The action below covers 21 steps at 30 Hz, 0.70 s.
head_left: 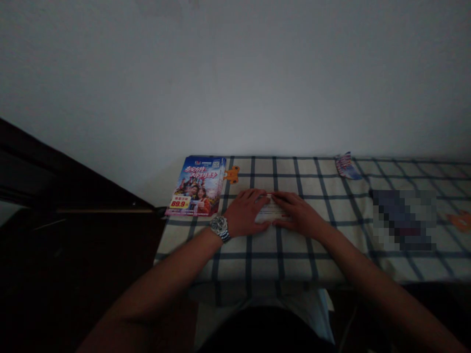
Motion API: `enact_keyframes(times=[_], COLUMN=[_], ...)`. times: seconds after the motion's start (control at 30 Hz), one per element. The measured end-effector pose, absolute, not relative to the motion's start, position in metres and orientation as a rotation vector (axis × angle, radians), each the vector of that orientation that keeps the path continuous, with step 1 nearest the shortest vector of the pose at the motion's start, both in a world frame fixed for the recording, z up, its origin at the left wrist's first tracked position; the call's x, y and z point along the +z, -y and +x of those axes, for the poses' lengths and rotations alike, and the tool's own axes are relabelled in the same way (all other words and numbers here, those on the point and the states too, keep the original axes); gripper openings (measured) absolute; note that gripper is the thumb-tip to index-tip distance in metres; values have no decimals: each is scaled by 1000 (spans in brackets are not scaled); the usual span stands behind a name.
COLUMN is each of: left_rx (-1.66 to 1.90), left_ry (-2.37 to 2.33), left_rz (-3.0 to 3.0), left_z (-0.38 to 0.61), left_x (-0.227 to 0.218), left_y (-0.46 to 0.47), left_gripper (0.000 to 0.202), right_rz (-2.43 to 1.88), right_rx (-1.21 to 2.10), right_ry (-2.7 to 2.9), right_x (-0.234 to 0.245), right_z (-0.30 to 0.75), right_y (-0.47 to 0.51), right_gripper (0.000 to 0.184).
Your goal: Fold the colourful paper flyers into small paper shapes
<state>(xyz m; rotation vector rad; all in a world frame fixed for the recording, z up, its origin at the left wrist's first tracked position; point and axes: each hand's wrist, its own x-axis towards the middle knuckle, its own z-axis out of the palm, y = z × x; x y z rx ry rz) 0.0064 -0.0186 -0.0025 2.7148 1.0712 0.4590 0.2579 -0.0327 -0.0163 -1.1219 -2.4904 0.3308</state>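
Observation:
A folded paper sheet (271,211), pale with small print and a bit of red, lies on the checked cloth between my two hands. My left hand (246,213), with a metal watch (220,228) on its wrist, rests over the sheet's left part, fingers stretched out and thumb apart. From the other side, my right hand (296,214) lies over its right part, fingertips at the top edge and thumb near the bottom edge. Both hands are open and touch the paper, hiding its ends. Left of them is a stack of colourful printed flyers (198,189), the top one marked 89.9.
The checked tablecloth (235,267) covers a table against a plain wall (257,88). A curled, folded flyer (348,166) stands at the back right. A blurred-out dark object (403,220) lies farther right. Dark furniture (66,171) is at the left.

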Motion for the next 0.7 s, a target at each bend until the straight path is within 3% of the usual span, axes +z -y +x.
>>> enact_keyframes(times=[0.7], left_rx=[452], left_ry=[-1085], left_rz=[2708], left_z=[6], left_x=[-2], left_y=[19], left_gripper=[65], right_rz=[-1169], right_rx=[338], right_ry=[2460], right_x=[-18], right_z=[266], right_y=[44], right_gripper=[73])
